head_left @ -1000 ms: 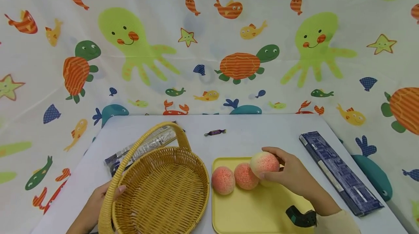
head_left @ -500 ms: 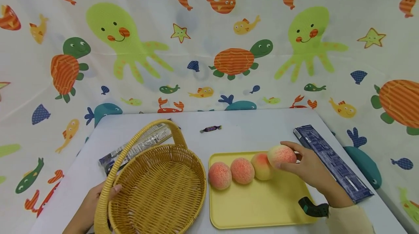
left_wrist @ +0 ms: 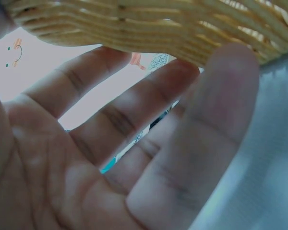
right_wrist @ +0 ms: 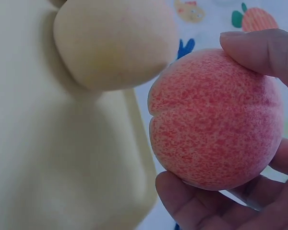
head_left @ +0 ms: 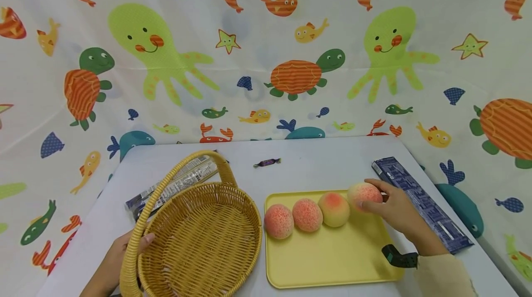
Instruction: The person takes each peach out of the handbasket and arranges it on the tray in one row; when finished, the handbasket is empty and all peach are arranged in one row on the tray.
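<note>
A yellow tray (head_left: 332, 260) bears three pink peaches in a row: (head_left: 278, 221), (head_left: 307, 215) and a paler one (head_left: 334, 209). My right hand (head_left: 376, 197) grips a fourth peach (head_left: 362, 194) at the row's right end, by the tray's far right corner. In the right wrist view its fingers (right_wrist: 259, 48) curl round this peach (right_wrist: 216, 120), just beside the pale peach (right_wrist: 115, 43) and over the tray's edge (right_wrist: 62, 158). My left hand (head_left: 124, 253) holds the handle of the empty wicker basket (head_left: 199, 237), thumb over it. Its fingers (left_wrist: 134, 143) lie straight against the weave (left_wrist: 158, 28).
A long dark blue packet (head_left: 420, 204) lies right of the tray. Another printed packet (head_left: 174, 186) sits behind the basket, and a small wrapped candy (head_left: 267, 163) lies mid-table. The white table (head_left: 324, 167) is backed by a sea-animal cloth (head_left: 266, 57).
My right hand carried the peach rightward along the row and lowered it at the right end. The pale third peach came into sight. Left hand and basket stayed put.
</note>
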Tool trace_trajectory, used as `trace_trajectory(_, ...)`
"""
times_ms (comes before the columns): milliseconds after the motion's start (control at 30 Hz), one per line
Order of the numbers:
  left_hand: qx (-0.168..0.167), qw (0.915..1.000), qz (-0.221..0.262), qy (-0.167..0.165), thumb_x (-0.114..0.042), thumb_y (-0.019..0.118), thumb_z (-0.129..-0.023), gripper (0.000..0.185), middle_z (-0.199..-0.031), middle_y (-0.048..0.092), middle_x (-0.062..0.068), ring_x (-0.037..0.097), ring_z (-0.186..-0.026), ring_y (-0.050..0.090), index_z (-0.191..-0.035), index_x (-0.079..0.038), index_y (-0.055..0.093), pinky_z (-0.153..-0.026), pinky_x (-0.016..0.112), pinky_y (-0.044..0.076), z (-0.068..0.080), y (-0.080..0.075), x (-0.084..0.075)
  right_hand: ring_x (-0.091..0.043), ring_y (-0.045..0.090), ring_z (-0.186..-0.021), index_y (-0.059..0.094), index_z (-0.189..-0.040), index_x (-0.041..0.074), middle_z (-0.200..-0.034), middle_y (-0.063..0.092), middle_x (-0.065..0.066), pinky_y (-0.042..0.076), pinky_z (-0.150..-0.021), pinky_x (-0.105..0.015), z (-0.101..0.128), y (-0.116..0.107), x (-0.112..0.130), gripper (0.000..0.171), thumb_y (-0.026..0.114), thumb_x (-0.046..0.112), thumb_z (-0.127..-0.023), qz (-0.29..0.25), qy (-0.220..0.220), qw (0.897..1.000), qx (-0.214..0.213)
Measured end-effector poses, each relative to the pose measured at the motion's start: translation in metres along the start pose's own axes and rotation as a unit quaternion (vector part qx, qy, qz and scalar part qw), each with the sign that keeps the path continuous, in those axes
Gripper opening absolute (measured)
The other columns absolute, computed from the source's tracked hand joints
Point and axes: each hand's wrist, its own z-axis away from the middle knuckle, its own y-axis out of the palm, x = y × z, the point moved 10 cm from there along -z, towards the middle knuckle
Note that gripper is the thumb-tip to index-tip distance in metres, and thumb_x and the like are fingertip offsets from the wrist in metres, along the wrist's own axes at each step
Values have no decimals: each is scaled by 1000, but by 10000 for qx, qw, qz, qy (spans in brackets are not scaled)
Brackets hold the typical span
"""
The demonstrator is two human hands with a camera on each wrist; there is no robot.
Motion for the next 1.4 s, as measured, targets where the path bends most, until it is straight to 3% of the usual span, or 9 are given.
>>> trace_trajectory(167,209,9997,140,70,-19,47,-113,35,-96,77,7,32,-76,77,-133,8,56,-63,49,62,-2,1,1,-25,61,-102,47,-152,-2,-128,64,-24,54,-72,-28,-2,2,-11,72,78,26,-93,124,34,9999,5)
trace_trajectory(267,183,9998,94,-29,-20,47,-113,41,-95,76,7,31,-76,77,-134,15,50,-63,48,62,-2,1,4,-26,61,-101,47,-152,-1,-124,66,-22,54,-73,-29,-3,6,-17,73,78,29,-93,135,126,9998,82)
trace_trajectory(500,190,9993,95,-314,-24,47,-113,47,-97,76,10,33,-77,77,-137,16,47,-65,48,62,-1,2,7,-27,64,-103,51,-148,-2,-123,69,-22,55,-77,-29,-5,11,-23,73,81,33,-91,364,169,9992,66)
trace_trajectory(733,194,9986,116,-473,-27,47,-113,51,-99,76,11,33,-78,77,-141,15,43,-66,48,62,-1,2,10,-34,66,-109,50,-147,-6,-127,66,-28,57,-84,-39,-3,15,-23,74,80,32,-91,521,186,9984,95)
trace_trajectory(900,206,9989,163,-384,-25,46,-113,49,-98,76,10,33,-78,77,-140,16,44,-66,48,62,-1,3,8,-35,66,-109,50,-147,-6,-127,66,-28,58,-87,-46,-3,15,-22,75,79,35,-92,615,179,9979,116)
trace_trajectory(1167,178,9994,142,-245,-23,46,-113,47,-98,76,10,32,-78,77,-140,16,44,-66,48,63,-1,3,6,-27,65,-98,52,-146,-4,-117,70,-21,55,-77,-35,-2,14,-22,74,81,37,-91,701,163,9974,96)
trace_trajectory(1400,158,9996,44,-224,-24,46,-113,48,-98,76,10,31,-77,77,-140,16,45,-65,47,63,-2,2,6,-27,66,-96,53,-143,-7,-115,70,-23,56,-75,-35,-1,13,-19,73,83,31,-89,708,109,9974,50)
